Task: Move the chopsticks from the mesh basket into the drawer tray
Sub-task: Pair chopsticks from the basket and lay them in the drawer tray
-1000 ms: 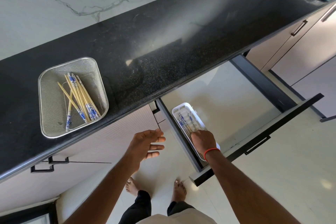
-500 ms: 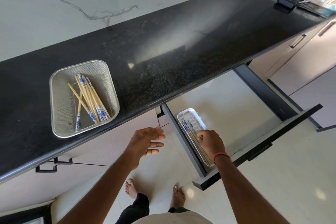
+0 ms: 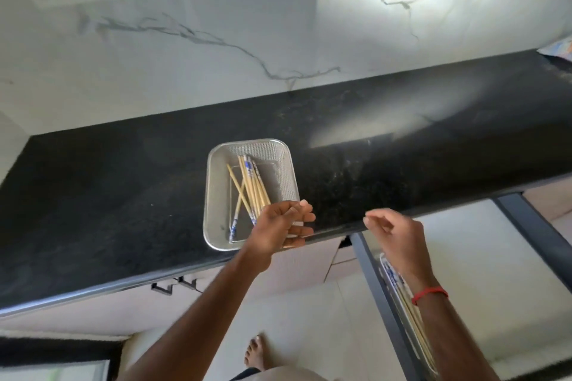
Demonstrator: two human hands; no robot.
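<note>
The chopsticks point(image 3: 247, 189) are located in the mesh basket point(image 3: 216, 195), just beyond the loosely curled, empty left hand point(image 3: 281, 226).

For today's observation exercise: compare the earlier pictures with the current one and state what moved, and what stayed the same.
The right hand left the drawer tray and rose empty toward the counter edge. The left hand moved up over the mesh basket, near the chopsticks, not yet gripping any. The basket, its chopsticks, and those already in the tray stayed put.
</note>
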